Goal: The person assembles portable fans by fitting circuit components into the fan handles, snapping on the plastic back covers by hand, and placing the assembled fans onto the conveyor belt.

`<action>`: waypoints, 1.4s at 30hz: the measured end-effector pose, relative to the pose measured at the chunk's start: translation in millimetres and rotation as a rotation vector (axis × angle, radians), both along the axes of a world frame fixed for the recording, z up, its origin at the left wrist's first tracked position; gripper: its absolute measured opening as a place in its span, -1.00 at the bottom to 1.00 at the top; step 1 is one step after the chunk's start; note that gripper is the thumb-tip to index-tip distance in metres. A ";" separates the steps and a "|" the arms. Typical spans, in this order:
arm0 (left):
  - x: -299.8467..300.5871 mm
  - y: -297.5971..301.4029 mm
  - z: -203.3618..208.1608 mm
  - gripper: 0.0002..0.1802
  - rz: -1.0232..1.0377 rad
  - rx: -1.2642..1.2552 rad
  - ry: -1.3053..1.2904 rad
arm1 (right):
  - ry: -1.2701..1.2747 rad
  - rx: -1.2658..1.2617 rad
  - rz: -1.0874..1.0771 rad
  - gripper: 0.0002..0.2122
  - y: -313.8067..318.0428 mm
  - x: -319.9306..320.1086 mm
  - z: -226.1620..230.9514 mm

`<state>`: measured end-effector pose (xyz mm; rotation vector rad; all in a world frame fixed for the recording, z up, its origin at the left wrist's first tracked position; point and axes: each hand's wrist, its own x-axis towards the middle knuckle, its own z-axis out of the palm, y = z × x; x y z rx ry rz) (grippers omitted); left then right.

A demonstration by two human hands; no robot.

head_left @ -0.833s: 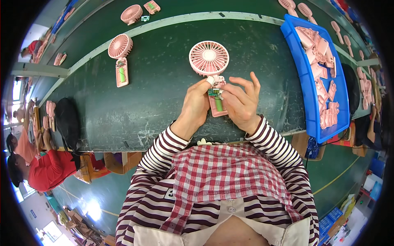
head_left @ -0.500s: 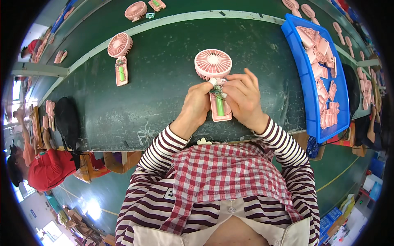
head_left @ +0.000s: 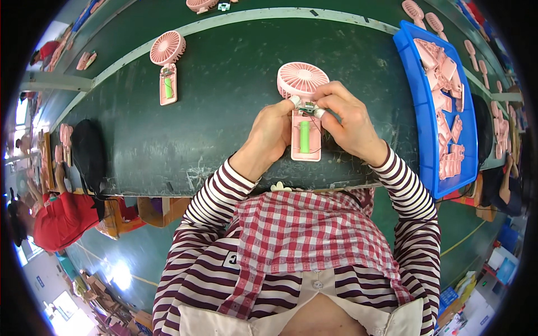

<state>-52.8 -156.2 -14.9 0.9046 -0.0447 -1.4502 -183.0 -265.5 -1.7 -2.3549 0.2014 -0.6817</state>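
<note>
A pink handheld fan (head_left: 302,77) lies on the dark green table in front of me, its handle opened. A green battery cell (head_left: 304,137) with thin dark wires sits in the handle shell. Above the cell, at the fan's neck, is a small green circuit board (head_left: 309,105). From the left, my left hand (head_left: 268,134) grips the neck, its thumb at the board's edge. My right hand (head_left: 352,120) is closed at the neck's right side, thumb beside the board and fingers against the fan head's lower edge. White covers wrap both thumb tips. Anything small between the right fingertips is hidden.
Another opened pink fan (head_left: 167,49) lies at the far left of the table. On the right, a blue tray (head_left: 412,112) holds several pink shell parts. More pink fans (head_left: 413,11) lie beyond the pale table edge strip. A person in red (head_left: 68,221) sits at left.
My right hand has shifted from over the circuit board to its right side, its raised fingers now folded down to the fan head. The board shows more plainly, lying at the neck.
</note>
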 end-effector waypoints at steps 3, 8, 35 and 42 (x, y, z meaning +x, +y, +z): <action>0.5 -0.1 3.0 -0.68 -0.012 -0.004 0.019 | 0.023 0.040 -0.012 -0.90 0.3 -0.5 -1.1; 2.5 -0.7 -3.3 -0.69 -0.005 -0.047 0.048 | 0.000 0.056 -0.026 -0.91 1.5 0.2 -3.6; -0.3 3.3 -7.4 -0.68 -0.057 0.005 0.055 | -0.001 -0.141 0.028 -0.89 8.8 -0.4 -2.9; 0.9 8.8 3.5 -0.65 -0.102 0.094 -0.047 | 0.058 -0.201 0.076 -0.82 9.5 -1.3 -1.8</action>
